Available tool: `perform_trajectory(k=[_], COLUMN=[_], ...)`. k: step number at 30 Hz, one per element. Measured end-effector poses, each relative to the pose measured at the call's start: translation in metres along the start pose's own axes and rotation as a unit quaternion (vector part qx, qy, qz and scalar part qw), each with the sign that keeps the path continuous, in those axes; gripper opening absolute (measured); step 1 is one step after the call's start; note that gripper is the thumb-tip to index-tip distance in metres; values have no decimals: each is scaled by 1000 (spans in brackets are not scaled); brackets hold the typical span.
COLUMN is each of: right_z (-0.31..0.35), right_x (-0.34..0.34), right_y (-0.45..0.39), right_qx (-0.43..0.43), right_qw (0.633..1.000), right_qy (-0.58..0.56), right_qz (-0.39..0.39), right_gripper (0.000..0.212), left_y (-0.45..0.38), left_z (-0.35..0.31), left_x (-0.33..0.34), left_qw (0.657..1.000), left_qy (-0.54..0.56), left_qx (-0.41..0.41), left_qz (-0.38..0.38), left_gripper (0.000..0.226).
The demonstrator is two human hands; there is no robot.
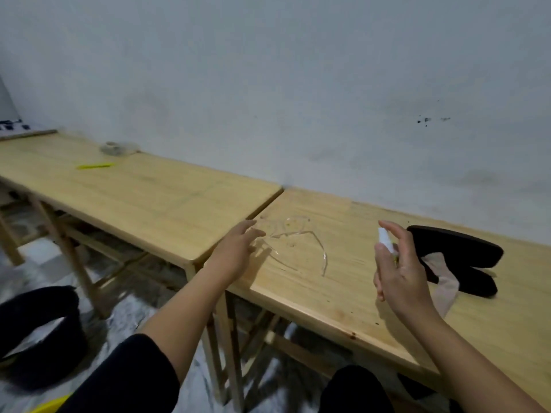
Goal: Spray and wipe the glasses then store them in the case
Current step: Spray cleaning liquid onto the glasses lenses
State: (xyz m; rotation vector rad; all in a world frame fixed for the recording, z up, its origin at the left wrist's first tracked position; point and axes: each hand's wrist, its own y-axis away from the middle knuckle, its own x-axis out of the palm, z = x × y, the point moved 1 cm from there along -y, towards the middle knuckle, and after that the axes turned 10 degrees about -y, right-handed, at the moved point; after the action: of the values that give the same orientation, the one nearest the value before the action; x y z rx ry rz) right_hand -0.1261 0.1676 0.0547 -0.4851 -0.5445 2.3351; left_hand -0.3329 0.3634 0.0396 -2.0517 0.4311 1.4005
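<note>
Clear-framed glasses [293, 236] lie unfolded on the right wooden table [343, 299], near its left edge. My left hand [235, 251] hovers just left of them with fingers apart, its fingertips close to one temple. My right hand [399, 269] is raised to the right of the glasses, shut around a small white spray bottle [385, 239], index finger on top of the nozzle. Behind that hand an open black glasses case [465, 257] lies on the table, with a pale wiping cloth [444, 290] partly under it.
A second wooden table [143, 192] adjoins on the left, carrying a yellow pen [95, 166] and a roll of tape [112, 148] near the wall. A black bin [38, 332] stands on the floor at lower left. The wall runs right behind both tables.
</note>
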Motion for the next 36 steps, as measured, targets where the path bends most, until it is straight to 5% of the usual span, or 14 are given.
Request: perform_trajectory(k=[17, 29, 36], right_z=[-15, -22, -20], right_x=[10, -7, -11], right_y=[-13, -8, -4], right_qx=[61, 70, 65], right_qw=[996, 994, 995], right_qy=[-63, -75, -76], right_qz=[2, -23, -23], right_gripper=[35, 34, 36], left_y=[-28, -32, -37], left_z=[-5, -18, -29], left_x=[23, 36, 28], left_qw=[989, 994, 978], left_qy=[112, 85, 188], left_qx=[23, 58, -40], left_qz=[-95, -32, -86], left_gripper=[10, 21, 22])
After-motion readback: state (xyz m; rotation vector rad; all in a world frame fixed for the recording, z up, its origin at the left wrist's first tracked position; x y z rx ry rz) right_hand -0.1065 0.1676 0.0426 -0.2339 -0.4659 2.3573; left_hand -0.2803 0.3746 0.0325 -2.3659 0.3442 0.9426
